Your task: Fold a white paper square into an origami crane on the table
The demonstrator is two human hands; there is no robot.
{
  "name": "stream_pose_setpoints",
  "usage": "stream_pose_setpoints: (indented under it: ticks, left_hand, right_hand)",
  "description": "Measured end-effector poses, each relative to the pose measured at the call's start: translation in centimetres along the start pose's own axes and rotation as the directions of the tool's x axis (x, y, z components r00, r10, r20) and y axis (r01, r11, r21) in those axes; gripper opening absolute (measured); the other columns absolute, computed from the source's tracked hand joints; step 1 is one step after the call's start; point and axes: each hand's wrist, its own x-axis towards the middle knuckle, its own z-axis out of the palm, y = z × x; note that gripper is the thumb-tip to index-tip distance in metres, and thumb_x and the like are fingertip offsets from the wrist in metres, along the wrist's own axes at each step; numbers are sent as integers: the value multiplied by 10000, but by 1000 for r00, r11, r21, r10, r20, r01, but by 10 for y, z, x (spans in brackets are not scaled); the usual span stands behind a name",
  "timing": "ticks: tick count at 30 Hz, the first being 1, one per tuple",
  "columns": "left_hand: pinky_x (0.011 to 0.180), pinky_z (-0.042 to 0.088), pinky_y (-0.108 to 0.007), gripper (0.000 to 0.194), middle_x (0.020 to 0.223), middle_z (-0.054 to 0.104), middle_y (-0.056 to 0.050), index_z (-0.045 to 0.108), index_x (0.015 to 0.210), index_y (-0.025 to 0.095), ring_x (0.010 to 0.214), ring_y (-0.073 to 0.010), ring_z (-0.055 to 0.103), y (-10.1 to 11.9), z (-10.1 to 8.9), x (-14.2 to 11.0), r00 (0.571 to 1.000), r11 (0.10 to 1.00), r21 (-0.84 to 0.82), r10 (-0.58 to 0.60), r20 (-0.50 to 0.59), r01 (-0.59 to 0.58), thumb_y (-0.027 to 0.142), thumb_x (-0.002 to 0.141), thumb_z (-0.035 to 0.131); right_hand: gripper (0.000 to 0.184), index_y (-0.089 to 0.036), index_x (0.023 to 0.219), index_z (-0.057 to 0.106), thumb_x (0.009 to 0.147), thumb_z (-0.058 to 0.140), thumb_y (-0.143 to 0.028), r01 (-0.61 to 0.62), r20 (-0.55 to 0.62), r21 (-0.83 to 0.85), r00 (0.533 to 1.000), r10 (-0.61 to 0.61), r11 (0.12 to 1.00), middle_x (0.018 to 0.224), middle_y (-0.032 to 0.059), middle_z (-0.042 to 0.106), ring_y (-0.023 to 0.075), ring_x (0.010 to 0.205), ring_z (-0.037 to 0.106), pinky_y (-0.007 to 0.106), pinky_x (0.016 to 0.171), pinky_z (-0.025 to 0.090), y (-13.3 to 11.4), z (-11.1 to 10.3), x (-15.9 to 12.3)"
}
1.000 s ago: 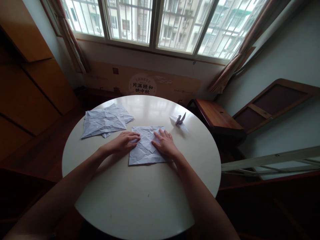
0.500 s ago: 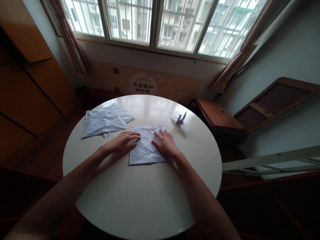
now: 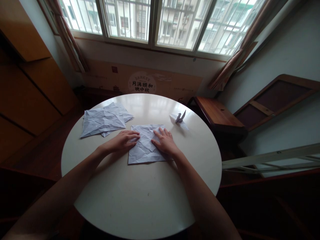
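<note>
A creased square sheet of white paper lies flat on the white table in front of me. My left hand rests at the sheet's left edge, its fingertips on the paper and holding nothing. On the right part of the sheet, my right hand lies palm down with fingers spread. Several more crumpled sheets overlap in a pile to the left. A folded paper crane stands upright at the back right, apart from my hands.
The round table has its far rim below a barred window. A wooden stool or low bench stands beyond the table's right side. Orange-brown cabinets are on the left. A printed cardboard panel stands under the window.
Both hands stay in place on the sheet. The whole view has shifted very slightly; the paper pile and the crane have not moved on the table.
</note>
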Motion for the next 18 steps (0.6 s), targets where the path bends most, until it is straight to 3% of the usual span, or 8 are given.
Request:
stream_pose_setpoints:
  ticks: [18]
  left_hand:
    - [1092, 411, -398, 367, 1377, 607, -88, 650, 1287, 242, 1264, -259, 563, 1, 0, 1, 1000, 1000, 11, 2, 1, -2, 385, 965, 550]
  right_hand:
    - [644, -267, 1531, 352, 967, 403, -574, 6, -13, 4, 1000, -6, 1000, 1628, 122, 234, 362, 1504, 148, 520, 1196, 120, 0, 0, -1]
